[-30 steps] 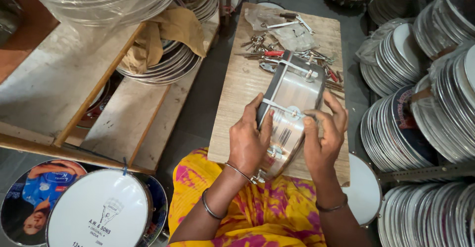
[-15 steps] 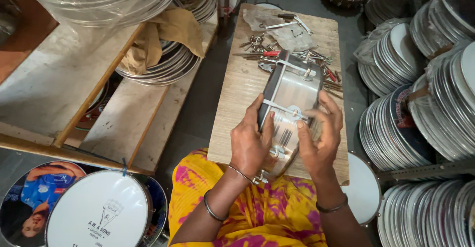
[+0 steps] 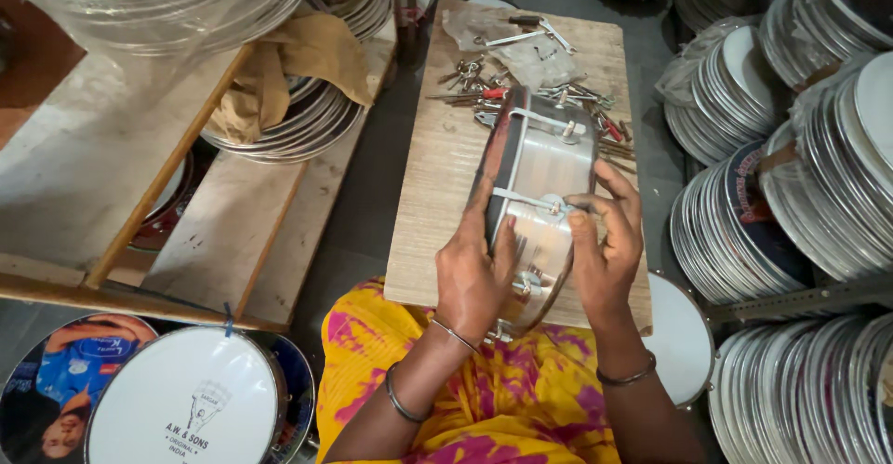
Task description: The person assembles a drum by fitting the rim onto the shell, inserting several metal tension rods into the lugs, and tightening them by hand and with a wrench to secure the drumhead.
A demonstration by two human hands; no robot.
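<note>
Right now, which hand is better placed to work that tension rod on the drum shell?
Right, probably. The right hand already has fingertips at the rod crossing the drum shell. The left hand grips the shell's near rim, steadying it on the board.

A small metal drum shell (image 3: 542, 185) stands on its edge on the wooden board (image 3: 437, 185), its shiny curved side facing up and its dark rim towards the left. Thin metal tension rods cross the shell from rim to rim, one near the far end and one near the middle. The left hand (image 3: 474, 273) grips the rim side, while the right hand (image 3: 605, 241) pinches the middle rod's fitting at the right edge
</note>
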